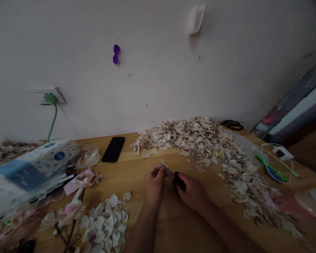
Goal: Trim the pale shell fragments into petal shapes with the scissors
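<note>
My right hand [193,191] is wrapped round the black handles of a pair of scissors [178,181], its blades pointing up and left. The blades reach my left hand [155,177], whose fingers are pinched together on a small pale flake like a dried petal [165,167], partly hidden by the fingers and blades. To the left of my forearms lies a small pile of rounded pale petals [107,223]. Behind and to the right of my hands spreads a large heap of rough dried flakes [200,138].
A black phone [113,149] lies near the wall. At left are a tissue pack [42,163] and artificial flowers [70,209]. A second pair of scissors [232,124] sits behind the heap. At right are a white charger with cable [283,153] and a pinkish container [302,205].
</note>
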The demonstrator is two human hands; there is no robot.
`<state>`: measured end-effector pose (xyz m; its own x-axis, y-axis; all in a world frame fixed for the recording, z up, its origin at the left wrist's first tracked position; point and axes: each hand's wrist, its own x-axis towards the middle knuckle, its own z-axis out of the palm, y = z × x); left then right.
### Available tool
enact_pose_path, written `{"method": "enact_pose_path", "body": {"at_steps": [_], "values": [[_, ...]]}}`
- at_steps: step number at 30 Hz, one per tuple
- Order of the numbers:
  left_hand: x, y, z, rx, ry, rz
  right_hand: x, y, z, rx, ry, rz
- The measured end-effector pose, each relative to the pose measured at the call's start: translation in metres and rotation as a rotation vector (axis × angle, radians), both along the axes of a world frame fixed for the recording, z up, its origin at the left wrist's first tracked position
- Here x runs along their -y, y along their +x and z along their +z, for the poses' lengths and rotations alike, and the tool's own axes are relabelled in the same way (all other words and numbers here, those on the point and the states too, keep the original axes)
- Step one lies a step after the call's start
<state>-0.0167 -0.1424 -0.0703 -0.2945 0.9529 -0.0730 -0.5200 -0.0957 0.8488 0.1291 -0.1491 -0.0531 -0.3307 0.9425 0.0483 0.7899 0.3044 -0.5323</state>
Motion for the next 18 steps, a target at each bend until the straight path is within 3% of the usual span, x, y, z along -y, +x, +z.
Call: {"method": "enact_pose_path", "body": {"at_steps": [18], "values": [[0.0007,-0.0062,0.0083,-0.149,0.007,-0.029,-0.0015,0.0022,-0.0036,-0.05,0.01,-0.016]]}}
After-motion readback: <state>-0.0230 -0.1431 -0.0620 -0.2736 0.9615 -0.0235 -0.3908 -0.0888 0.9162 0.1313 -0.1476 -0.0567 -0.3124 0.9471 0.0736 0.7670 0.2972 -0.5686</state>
